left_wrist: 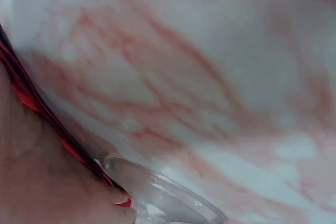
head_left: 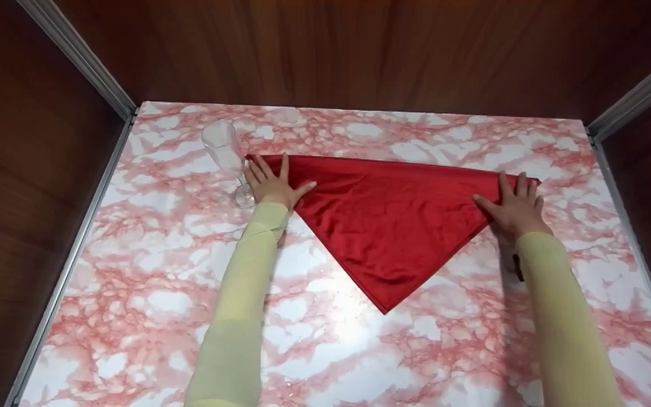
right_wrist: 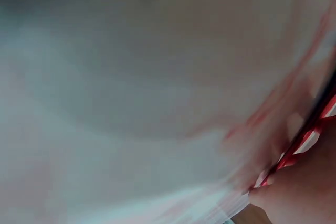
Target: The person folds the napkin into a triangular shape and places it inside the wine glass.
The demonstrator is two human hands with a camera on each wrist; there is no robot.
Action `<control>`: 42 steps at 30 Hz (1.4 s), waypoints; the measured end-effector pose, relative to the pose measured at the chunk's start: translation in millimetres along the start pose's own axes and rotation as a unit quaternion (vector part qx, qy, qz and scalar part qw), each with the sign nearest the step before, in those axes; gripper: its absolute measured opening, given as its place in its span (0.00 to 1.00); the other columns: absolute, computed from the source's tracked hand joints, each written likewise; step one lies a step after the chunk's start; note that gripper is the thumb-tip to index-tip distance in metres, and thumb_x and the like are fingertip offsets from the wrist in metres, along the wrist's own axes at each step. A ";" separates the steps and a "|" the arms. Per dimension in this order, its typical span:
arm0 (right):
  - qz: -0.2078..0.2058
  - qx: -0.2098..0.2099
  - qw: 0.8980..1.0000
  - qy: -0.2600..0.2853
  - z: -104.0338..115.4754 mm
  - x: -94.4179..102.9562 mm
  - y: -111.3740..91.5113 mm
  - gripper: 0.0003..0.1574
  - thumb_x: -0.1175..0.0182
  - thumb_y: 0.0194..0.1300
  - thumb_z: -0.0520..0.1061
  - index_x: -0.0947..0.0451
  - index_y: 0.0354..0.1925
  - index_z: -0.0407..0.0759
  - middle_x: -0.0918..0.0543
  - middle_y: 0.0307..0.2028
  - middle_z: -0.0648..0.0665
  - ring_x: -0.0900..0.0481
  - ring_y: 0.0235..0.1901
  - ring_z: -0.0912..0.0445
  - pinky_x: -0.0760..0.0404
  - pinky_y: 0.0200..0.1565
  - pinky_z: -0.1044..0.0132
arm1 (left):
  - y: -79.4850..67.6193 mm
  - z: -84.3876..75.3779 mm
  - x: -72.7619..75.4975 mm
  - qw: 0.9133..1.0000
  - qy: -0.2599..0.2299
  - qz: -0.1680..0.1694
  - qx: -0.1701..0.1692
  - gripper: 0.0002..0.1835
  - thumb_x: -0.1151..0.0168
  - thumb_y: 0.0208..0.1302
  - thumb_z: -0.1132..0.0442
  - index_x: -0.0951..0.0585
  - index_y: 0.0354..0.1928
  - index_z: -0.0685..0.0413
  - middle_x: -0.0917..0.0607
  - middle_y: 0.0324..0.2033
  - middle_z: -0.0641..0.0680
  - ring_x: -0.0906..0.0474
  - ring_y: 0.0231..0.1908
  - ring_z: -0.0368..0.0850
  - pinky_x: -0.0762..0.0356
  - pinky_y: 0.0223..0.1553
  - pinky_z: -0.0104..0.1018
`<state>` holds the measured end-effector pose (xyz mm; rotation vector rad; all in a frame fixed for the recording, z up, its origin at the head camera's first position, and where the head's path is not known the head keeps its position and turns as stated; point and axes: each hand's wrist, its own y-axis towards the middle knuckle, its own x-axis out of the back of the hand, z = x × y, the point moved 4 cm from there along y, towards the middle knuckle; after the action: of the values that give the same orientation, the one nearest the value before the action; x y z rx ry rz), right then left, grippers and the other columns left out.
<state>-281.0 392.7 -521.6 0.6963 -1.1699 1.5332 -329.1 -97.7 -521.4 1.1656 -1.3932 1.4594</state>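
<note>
A shiny red cloth [head_left: 387, 215], folded to a triangle, lies on the table with its long edge at the back and one corner pointing toward me. My left hand [head_left: 272, 185] rests flat with spread fingers on its left corner. On the right corner lies my right hand [head_left: 516, 209], fingers spread as well. Just left of my left hand a clear stemmed glass [head_left: 225, 148] stands upright. The left wrist view shows part of the glass [left_wrist: 168, 192] beside the hand and the cloth's dark-trimmed edge. In the right wrist view the cloth's edge [right_wrist: 294, 156] runs along the hand.
The table [head_left: 150, 339] has a red and white marbled top. Dark wooden panels [head_left: 331, 51] enclose it at the back and both sides, with metal strips at the corners. A small dark object [head_left: 518, 268] shows partly beside the right forearm.
</note>
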 end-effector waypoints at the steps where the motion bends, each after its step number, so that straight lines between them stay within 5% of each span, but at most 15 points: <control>1: 0.002 -0.001 1.000 -0.001 -2.2 0.4 -0.5 0.63 0.61 0.62 0.79 0.77 0.74 0.46 0.81 0.68 0.26 0.87 0.64 0.30 0.80 0.58 0.30 | -2.0 -0.5 -0.3 1.000 0.001 0.000 -0.001 0.55 0.72 0.52 0.17 0.65 0.75 0.38 0.66 0.70 0.73 0.73 0.68 0.73 0.75 0.66 0.62; 11: 0.007 0.004 1.000 -0.009 -18.1 5.3 -2.8 0.63 0.61 0.63 0.78 0.78 0.73 0.47 0.81 0.68 0.26 0.87 0.65 0.31 0.80 0.57 0.30 | -5.9 -7.3 -7.8 1.000 0.007 -0.015 -0.012 0.54 0.72 0.51 0.16 0.63 0.76 0.36 0.65 0.71 0.71 0.70 0.69 0.71 0.73 0.67 0.60; 17: 0.000 0.015 0.999 -0.032 -6.8 6.3 -4.2 0.62 0.62 0.63 0.78 0.77 0.73 0.43 0.80 0.68 0.25 0.87 0.64 0.30 0.82 0.58 0.32 | -3.9 -9.9 -12.9 0.999 0.040 -0.021 -0.015 0.53 0.77 0.50 0.16 0.66 0.75 0.34 0.67 0.71 0.69 0.72 0.68 0.72 0.76 0.65 0.62; 22: 0.017 0.050 0.998 -0.034 15.1 -2.6 -8.3 0.64 0.57 0.63 0.77 0.73 0.74 0.42 0.79 0.70 0.28 0.86 0.65 0.32 0.82 0.59 0.33 | -13.6 -18.5 -18.9 0.996 0.052 -0.028 -0.070 0.53 0.77 0.51 0.16 0.66 0.75 0.34 0.70 0.72 0.63 0.77 0.69 0.69 0.76 0.65 0.62; 28: 0.063 0.054 0.996 -0.016 23.5 -13.9 -11.6 0.69 0.52 0.59 0.78 0.78 0.73 0.45 0.83 0.69 0.32 0.89 0.64 0.33 0.79 0.58 0.30 | -32.2 -27.4 -19.1 0.994 -0.019 -0.005 -0.106 0.54 0.65 0.52 0.18 0.63 0.75 0.37 0.70 0.72 0.62 0.77 0.69 0.68 0.72 0.66 0.63; 42: 0.066 0.060 0.996 -0.016 31.7 -11.9 -4.5 0.69 0.51 0.59 0.78 0.78 0.74 0.46 0.83 0.69 0.32 0.89 0.65 0.34 0.78 0.59 0.31 | -17.0 -17.0 -19.0 0.995 0.006 0.011 -0.102 0.56 0.69 0.50 0.16 0.67 0.75 0.36 0.73 0.71 0.65 0.79 0.68 0.70 0.71 0.66 0.62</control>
<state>-277.5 358.8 -519.4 0.7377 -1.1732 1.7197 -309.3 -78.4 -534.7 1.0133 -1.5117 1.3030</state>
